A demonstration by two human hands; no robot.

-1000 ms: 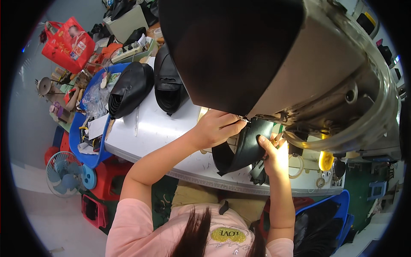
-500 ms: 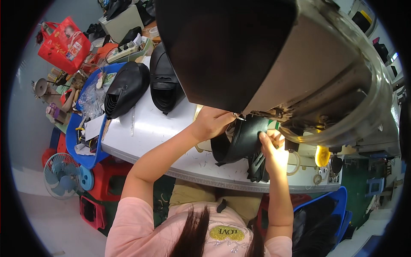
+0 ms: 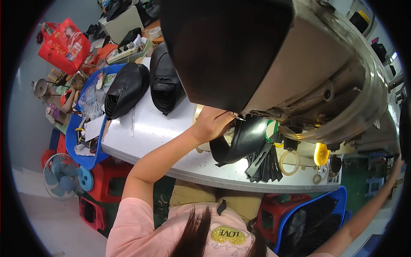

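Observation:
My left hand [image 3: 212,123] is closed, its fingertips pinching the edge of a curved black leather shoe upper [image 3: 244,141] under the sewing machine head [image 3: 299,77]. A small metal tip shows at those fingers, but its kind is hidden. The machine covers the upper's far edge and the needle area. My right arm stretches far out to the right, away from the upper. My right hand [image 3: 400,162] is at the dark rim of the picture, beside the machine's right end, its fingers hidden.
Stacked black shoe uppers [image 3: 127,91] lie on the white table [image 3: 150,132] at left. Black strips and snips [image 3: 261,163] lie near the front edge. Blue bins stand at left [image 3: 88,160] and lower right [image 3: 342,195]. A fan [image 3: 61,175] and red stools [image 3: 107,180] are at lower left.
My right hand has let go of the upper's right side and moved far right to the picture's rim. The left hand keeps its pinch in nearly the same place.

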